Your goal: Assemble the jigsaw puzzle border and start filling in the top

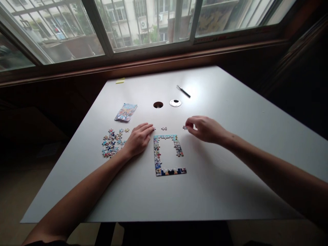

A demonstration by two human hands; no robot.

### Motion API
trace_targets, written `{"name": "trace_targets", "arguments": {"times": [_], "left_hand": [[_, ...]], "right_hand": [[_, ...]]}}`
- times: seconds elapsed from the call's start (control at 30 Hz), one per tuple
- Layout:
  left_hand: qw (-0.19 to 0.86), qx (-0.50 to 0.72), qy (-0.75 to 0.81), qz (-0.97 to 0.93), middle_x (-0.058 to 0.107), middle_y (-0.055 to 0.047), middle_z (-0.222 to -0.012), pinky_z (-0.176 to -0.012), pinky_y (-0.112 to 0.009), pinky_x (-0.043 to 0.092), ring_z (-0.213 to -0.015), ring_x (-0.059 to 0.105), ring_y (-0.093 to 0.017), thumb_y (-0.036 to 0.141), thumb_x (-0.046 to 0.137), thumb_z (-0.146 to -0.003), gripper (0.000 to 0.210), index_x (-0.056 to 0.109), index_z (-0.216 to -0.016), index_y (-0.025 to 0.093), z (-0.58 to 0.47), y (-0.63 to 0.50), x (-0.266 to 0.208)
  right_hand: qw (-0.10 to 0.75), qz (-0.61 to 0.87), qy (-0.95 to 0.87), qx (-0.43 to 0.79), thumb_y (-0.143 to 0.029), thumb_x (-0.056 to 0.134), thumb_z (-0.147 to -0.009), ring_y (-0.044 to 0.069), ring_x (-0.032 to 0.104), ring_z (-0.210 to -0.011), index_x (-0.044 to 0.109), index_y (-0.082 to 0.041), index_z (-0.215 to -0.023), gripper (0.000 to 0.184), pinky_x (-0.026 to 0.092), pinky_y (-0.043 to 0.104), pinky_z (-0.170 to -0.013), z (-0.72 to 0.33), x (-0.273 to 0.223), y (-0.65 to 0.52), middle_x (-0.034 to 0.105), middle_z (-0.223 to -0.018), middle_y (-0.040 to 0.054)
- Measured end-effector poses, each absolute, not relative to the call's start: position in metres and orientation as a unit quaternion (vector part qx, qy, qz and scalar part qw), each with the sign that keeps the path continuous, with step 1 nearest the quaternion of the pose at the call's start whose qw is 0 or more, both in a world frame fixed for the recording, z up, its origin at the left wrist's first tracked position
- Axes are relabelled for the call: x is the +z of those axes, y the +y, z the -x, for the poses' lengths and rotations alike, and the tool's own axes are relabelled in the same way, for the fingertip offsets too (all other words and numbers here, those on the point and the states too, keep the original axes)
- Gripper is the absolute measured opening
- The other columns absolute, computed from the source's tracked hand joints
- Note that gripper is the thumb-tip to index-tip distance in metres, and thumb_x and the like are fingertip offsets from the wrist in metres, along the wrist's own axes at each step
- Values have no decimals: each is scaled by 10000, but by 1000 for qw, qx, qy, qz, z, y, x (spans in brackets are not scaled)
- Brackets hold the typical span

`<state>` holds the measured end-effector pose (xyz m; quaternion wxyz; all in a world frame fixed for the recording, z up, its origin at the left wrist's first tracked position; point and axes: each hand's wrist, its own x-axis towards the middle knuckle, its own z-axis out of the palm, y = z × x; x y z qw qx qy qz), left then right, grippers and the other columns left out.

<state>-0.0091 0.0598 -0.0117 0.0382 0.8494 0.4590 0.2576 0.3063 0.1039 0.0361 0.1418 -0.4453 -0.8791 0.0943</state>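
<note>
A partly joined jigsaw puzzle frame (157, 157) lies on the white table, its border pieces forming a rectangle with a gap low on the right side. My right hand (202, 128) is beyond its upper right corner, thumb and fingers pinched on a small puzzle piece (185, 127). My left hand (139, 138) rests to the left of the frame, palm down with fingers stretched out. Its fingertips touch or nearly touch another piece, mostly hidden. One loose piece (164, 128) lies between the hands. A pile of loose puzzle pieces (111, 145) spreads to the left of my left hand.
A colourful printed picture sheet (126, 112) lies behind the pile. Farther back are a round hole (158, 105) in the tabletop, a round silver cover (175, 103), a dark pen (183, 91) and a yellow slip (120, 81). The table (128, 201) stands by a window.
</note>
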Motion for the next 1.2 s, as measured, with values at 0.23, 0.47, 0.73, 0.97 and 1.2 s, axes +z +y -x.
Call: {"name": "trace_targets", "arguments": {"times": [0.23, 0.47, 0.73, 0.97, 1.2], "left_hand": [[42, 271, 469, -839, 689, -71, -1219, -1057, -445, 461, -1167, 606, -231, 130, 514, -932, 272, 682, -1138, 194, 8, 57, -9], [45, 275, 480, -832, 677, -86, -1227, -1037, -447, 467, -1159, 600, -237, 118, 511, -930, 268, 664, -1139, 183, 6, 57, -9], [47, 292, 455, -840, 705, -66, -1202, -1036, -447, 483, -1145, 612, -231, 141, 509, -954, 252, 717, -1083, 204, 8, 60, -13], [59, 291, 456, -839, 702, -71, -1210, -1039, -451, 487, -1152, 608, -232, 90, 509, -926, 274, 702, -1089, 195, 8, 61, -12], [75, 294, 448, -841, 687, -74, -1232, -1047, -443, 492, -1165, 601, -226, 116, 481, -950, 258, 700, -1062, 196, 9, 59, -10]], "right_hand": [[326, 374, -865, 77, -225, 536, -919, 236, 579, -947, 673, -204, -944, 141, 488, 395, -867, -312, -10, 90, 678, -975, 89], [274, 440, -853, 53, -335, 577, -908, 304, 521, -1093, 689, -194, -1147, 299, 454, 478, -979, -321, -17, 103, 613, -1121, 135], [281, 412, -862, 92, -280, 561, -915, 271, 550, -1028, 705, -240, -988, 167, 465, 458, -950, -320, -11, 100, 634, -1055, 102], [294, 371, -866, 159, -148, 520, -868, 208, 591, -860, 650, -190, -1040, 220, 499, 357, -775, -320, -7, 97, 674, -953, 81], [340, 469, -798, 167, -68, 488, -746, 199, 600, -813, 653, -156, -1010, 324, 487, 319, -674, -324, -9, 99, 649, -910, 78]]}}
